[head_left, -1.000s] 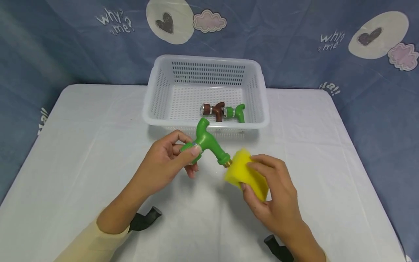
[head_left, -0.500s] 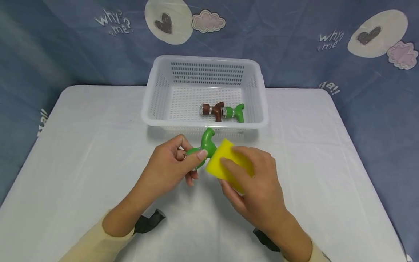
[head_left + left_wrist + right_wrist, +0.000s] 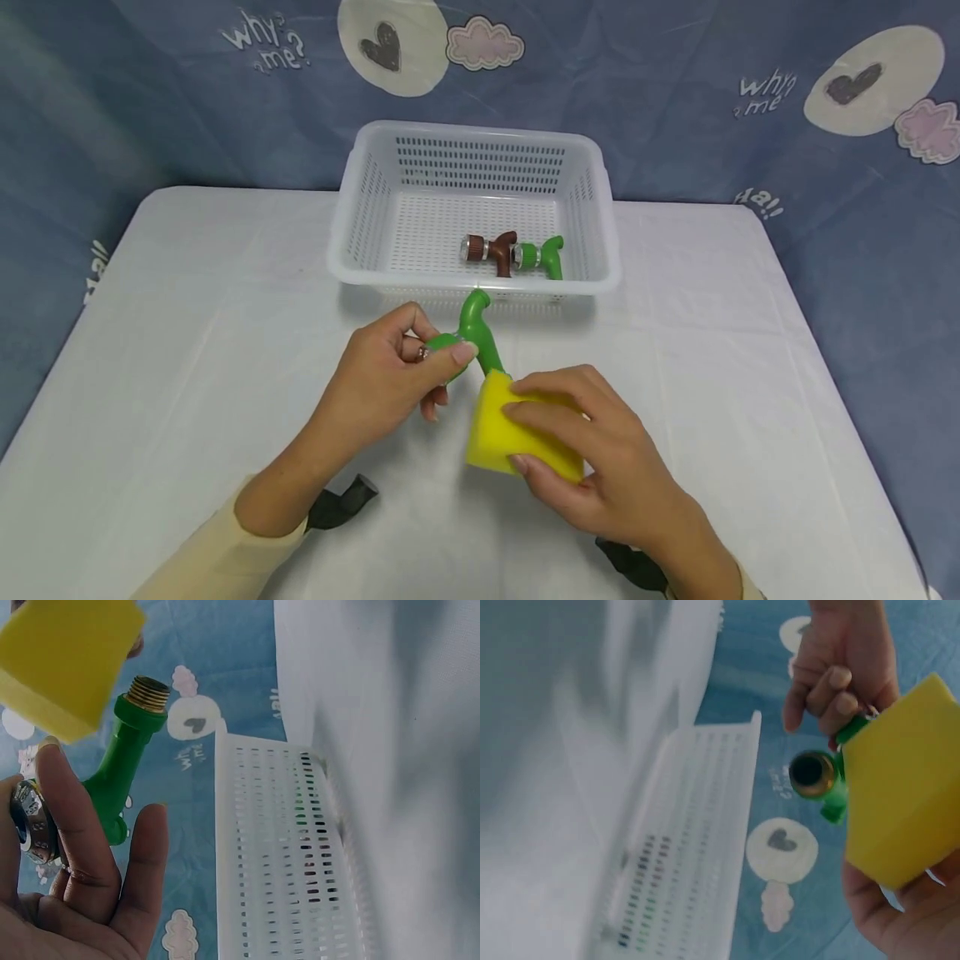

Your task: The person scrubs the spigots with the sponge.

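Note:
My left hand (image 3: 390, 367) pinches a green faucet (image 3: 480, 333) by its knob end, the thumb laid over the near side. In the left wrist view the faucet's brass threaded end (image 3: 148, 694) points up. A yellow sponge (image 3: 517, 429) is held between the thumb and fingers of my right hand (image 3: 607, 458). From the head view the sponge covers the faucet's threaded end. Seen from the right wrist, the sponge (image 3: 907, 787) is beside the faucet's open brass mouth (image 3: 812, 774); whether they touch, I cannot tell.
Behind the hands stands a white perforated basket (image 3: 472, 287). Inside it lie a brown faucet (image 3: 501, 254) and another green faucet (image 3: 551, 257), near its front wall. A white cloth (image 3: 225, 333) covers the table, and a blue printed curtain (image 3: 637, 100) hangs behind.
The right hand moved the sponge left onto the faucet's body, then down along it towards the threaded end. The left hand kept hold of the faucet, which turned so its spout points more downward.

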The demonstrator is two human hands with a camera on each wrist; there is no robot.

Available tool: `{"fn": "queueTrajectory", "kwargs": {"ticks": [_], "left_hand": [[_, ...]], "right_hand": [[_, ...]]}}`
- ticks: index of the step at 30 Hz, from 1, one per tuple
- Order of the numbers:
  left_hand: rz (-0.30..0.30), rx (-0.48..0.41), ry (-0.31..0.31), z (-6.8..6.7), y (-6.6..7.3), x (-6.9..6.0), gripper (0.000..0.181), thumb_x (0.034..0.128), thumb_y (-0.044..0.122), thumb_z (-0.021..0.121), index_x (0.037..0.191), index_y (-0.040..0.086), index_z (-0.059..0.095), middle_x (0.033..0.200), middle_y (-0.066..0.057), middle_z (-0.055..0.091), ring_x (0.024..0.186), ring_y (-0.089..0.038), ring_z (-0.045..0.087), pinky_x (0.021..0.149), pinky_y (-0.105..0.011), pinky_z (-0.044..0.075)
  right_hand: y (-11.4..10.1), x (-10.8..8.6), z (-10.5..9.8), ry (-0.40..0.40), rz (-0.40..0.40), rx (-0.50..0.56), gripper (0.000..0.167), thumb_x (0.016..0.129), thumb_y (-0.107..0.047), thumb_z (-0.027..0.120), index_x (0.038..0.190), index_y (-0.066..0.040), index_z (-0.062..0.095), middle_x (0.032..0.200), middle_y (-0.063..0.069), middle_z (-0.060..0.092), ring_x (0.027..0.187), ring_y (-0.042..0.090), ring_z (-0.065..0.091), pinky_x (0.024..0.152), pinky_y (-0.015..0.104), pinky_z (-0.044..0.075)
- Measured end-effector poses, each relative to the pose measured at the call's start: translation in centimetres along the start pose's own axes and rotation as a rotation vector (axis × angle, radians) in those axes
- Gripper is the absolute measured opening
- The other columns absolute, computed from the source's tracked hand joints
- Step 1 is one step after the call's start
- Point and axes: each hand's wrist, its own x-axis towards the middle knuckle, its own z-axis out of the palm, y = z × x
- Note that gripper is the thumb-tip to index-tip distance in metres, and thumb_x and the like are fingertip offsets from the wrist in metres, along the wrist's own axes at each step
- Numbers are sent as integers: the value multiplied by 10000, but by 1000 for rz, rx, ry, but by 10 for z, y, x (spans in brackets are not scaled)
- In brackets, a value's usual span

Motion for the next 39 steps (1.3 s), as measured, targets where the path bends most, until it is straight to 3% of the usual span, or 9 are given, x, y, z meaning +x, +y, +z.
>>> {"fn": "queueTrajectory", "kwargs": {"ticks": [7, 12, 19, 23, 27, 33, 39], "left_hand": [[9, -20, -28, 0, -1, -1, 409, 930, 399, 813, 950, 81, 556, 663, -96, 673, 564, -319, 647, 536, -381, 566], [53, -19, -32, 2, -2, -2, 362, 924, 327, 830, 935, 84, 563, 655, -87, 653, 561, -304, 638, 528, -386, 573], [82, -11, -20, 1, 0, -1, 353, 912, 317, 841, 928, 98, 565, 633, -82, 631, 536, -302, 626, 508, -353, 530], [84, -32, -16, 0, 1, -1, 352, 907, 303, 848, 924, 91, 568, 636, -91, 637, 547, -311, 632, 518, -382, 563], [80, -22, -10, 1, 3, -1, 343, 913, 304, 842, 929, 94, 572, 646, -84, 656, 548, -306, 633, 517, -387, 565], [75, -44, -31, 1, 2, -1, 312, 928, 285, 827, 938, 100, 576, 661, -86, 669, 570, -312, 650, 544, -402, 580], [106, -72, -63, 1, 3, -1, 249, 965, 247, 785, 960, 103, 581, 691, -79, 698, 581, -312, 668, 555, -384, 580]], "right_hand": [[1, 8, 9, -35, -113, -193, 295, 1060, -305, 589, 1154, -74, 747, 1274, 107, 683, 1124, 306, 598, 1012, 417, 479], [2, 6, 12, -57, -122, -118, 259, 1040, -269, 620, 1148, -76, 755, 1248, 76, 700, 1102, 258, 609, 995, 382, 498], [0, -4, 0, -83, -4, 39, 231, 1016, -287, 681, 1159, -122, 757, 1247, 36, 697, 1107, 204, 619, 988, 281, 497], [1, -7, -11, -11, 49, 51, 255, 1017, -309, 675, 1145, -106, 764, 1246, 77, 695, 1110, 249, 613, 989, 266, 493], [4, -5, -16, 68, 28, 74, 241, 1005, -260, 683, 1116, -59, 756, 1208, 139, 693, 1082, 294, 613, 973, 264, 498], [8, -5, -16, 164, 89, 8, 407, 1025, -357, 676, 1210, 5, 701, 1270, 184, 652, 1138, 312, 601, 991, 235, 496], [11, -9, -6, 89, 223, -62, 492, 1035, -462, 631, 1342, -80, 675, 1450, 131, 570, 1247, 300, 572, 988, 212, 493]]}}
